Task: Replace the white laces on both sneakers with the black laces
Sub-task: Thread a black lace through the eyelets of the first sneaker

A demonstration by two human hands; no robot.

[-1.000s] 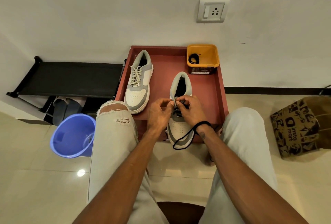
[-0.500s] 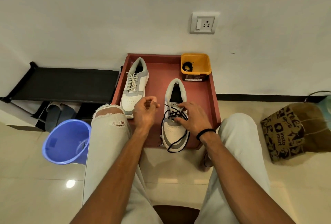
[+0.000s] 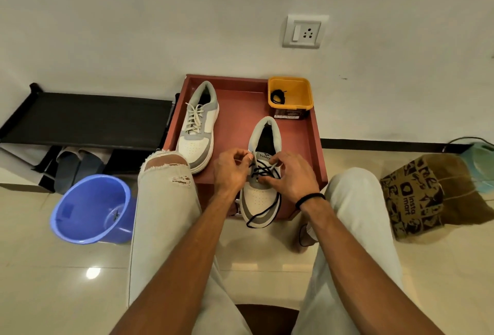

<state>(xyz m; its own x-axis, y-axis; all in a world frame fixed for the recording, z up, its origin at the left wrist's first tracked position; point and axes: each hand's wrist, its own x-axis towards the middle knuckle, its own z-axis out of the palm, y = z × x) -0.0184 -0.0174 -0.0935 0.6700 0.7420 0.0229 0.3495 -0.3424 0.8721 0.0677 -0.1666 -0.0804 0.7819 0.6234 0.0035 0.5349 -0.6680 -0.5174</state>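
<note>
The square reddish-brown tray table (image 3: 307, 134) stands against the wall in front of my knees, and I place everything else from it. To its left runs a long black metal-framed shoe rack (image 3: 88, 118); in front of that rack, off the tray's near-left corner, sits a round blue plastic bucket (image 3: 88, 209). Off the tray's right side, on the floor, stands a brown printed paper carry bag (image 3: 417, 193). On the tray's left half lies the grey-and-white sneaker with white laces (image 3: 199, 126), heel toward the wall. On the tray's near middle is the grey-and-white sneaker I am lacing (image 3: 263, 195), its toe jutting past the tray's front edge. In the tray's far-right corner sits a square yellow plastic tub (image 3: 290, 94) holding a coiled spare black lace (image 3: 276, 97). My left hand (image 3: 231, 171) has its fingers curled, pinching one end of the black lace (image 3: 263, 171) crossing the near sneaker's eyelets. My right hand (image 3: 294, 176) pinches the other end by the tongue; a slack loop hangs around the toe.
</note>
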